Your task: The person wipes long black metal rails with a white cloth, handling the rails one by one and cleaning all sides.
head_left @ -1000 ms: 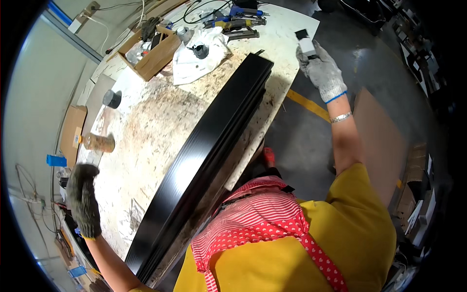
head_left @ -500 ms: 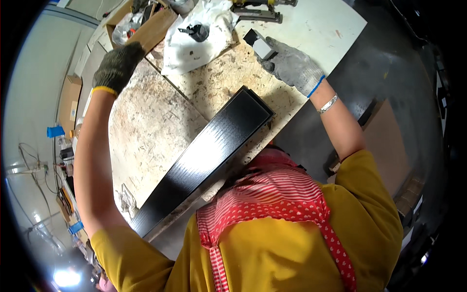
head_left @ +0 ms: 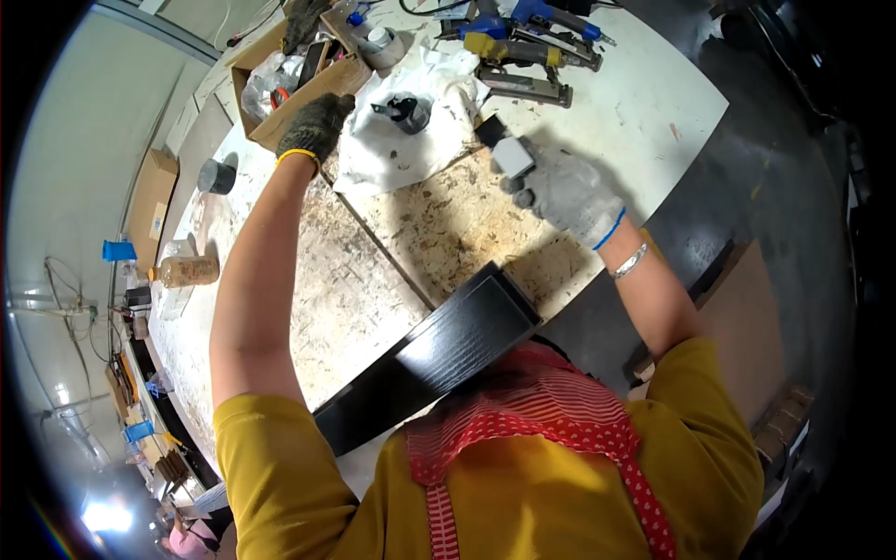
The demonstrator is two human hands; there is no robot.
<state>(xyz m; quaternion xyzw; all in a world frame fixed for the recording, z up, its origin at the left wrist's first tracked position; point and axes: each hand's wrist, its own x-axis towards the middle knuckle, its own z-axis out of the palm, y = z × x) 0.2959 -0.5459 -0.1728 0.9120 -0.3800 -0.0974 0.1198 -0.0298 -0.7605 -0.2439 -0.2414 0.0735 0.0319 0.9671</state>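
My left hand (head_left: pixel 315 129), in a dark knit glove, reaches to the near side of a cardboard box (head_left: pixel 308 103), beside a crumpled white sheet (head_left: pixel 369 159). Its fingers are curled together; whatever may be in them is hidden. On the sheet sits a small dish (head_left: pixel 408 114) with black contents. My right hand (head_left: pixel 571 191), in a pale grey glove, holds a small grey block (head_left: pixel 512 157) above the table; a black piece (head_left: pixel 490 131) shows at the block's far end. A long glossy black board (head_left: pixel 434 359) lies across the table's near edge, against my apron.
Several nail guns (head_left: pixel 523 56) lie at the far side of the table. A white jar (head_left: pixel 381 47) stands by the box, which holds a plastic bag and tools. At left are a dark round tin (head_left: pixel 217 177) and a bottle (head_left: pixel 187 271) on its side.
The view has shifted, so the tabletop sits lower and further right. My left hand has moved rightward along the box toward the white sheet. My right hand still holds the block, now turned differently.
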